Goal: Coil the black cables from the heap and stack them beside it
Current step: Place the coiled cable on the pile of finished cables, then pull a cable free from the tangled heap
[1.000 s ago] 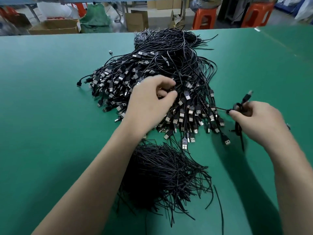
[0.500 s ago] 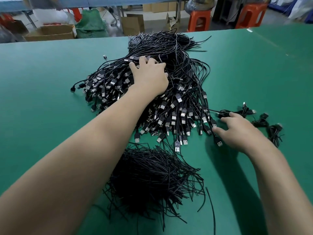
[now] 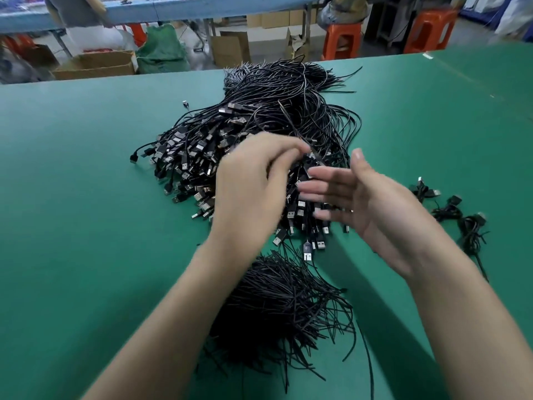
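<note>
Mid-task, the thumb and forefinger (image 3: 288, 144) of the left hand (image 3: 253, 186) are closing in a pinch on a single cable (image 3: 292, 122) at the crest of the heap (image 3: 259, 125), though motion blur is softening the exact grip. The remaining fingers of that hand are curling loosely beneath it. Just beside it, the fingers (image 3: 326, 176) of the right hand (image 3: 377, 206) are stretching out straight and close together, palm facing left, holding nothing and hovering over the near right edge of the heap.

The heap itself, a dense tangle of black leads with metal-tipped plugs fanning toward the person, is lying at the centre of the green table (image 3: 72, 183). Several coiled cables (image 3: 448, 210) are sitting in a small cluster on the table to the right of the heap, apart from it. A bundle of thin black strands (image 3: 282, 307) (too fine to identify) is lying between the forearms, nearer the person than the heap. Beyond the far edge of the table, cardboard boxes (image 3: 95, 64) and orange stools (image 3: 341, 39) are standing on the workshop floor.
</note>
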### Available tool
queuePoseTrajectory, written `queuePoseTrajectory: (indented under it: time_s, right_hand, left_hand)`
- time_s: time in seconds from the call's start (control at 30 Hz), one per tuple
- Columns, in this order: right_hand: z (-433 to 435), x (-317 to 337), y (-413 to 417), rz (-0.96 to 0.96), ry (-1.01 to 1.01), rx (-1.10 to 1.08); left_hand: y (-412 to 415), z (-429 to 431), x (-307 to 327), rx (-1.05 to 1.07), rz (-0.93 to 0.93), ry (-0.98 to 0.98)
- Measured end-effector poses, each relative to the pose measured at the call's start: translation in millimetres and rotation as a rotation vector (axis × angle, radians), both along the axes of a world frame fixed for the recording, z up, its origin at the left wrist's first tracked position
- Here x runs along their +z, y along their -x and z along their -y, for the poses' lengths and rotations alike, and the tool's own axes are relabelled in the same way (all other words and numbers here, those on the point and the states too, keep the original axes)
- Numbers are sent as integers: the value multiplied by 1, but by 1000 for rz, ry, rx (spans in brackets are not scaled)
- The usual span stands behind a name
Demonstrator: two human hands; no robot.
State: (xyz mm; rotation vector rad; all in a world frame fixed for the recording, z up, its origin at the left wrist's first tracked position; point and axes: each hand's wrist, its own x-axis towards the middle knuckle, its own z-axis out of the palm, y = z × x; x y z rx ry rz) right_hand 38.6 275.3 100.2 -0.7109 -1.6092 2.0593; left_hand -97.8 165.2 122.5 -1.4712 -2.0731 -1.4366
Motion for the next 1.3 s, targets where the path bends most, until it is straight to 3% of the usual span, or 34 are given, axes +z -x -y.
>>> queuePoseTrajectory:
  time_s: [0.1,0.2,0.27,0.5,0.57,0.87,0.97,1.3]
  right_hand:
    - [14,-3,9,15,17,21]
    - [17,-3,12,69,-84,-97]
    - [15,-1,11,87,-150,-164]
    - [3,-1,1,46,-158,-307]
    - [-1,-1,-2,34,-168,-317]
    - [-8,3,-8,-3,-142,-330]
    - [-7,4,-8,-1,-141,-319]
    - [-9,3,-9,31,-114,-261]
  left_hand:
    - [-5,20,-12,8,-27,-31]
    - [16,12,-12,96,129,162]
    - [27,-3,-13,93,139,260]
    - [32,-84,-25,173,-15,711]
    - [28,-98,-29,232,-117,763]
    - [34,-110,-36,320,-242,607]
    - [37,-109,-34,255,-289,545]
    - [39,-75,-36,82,-129,211]
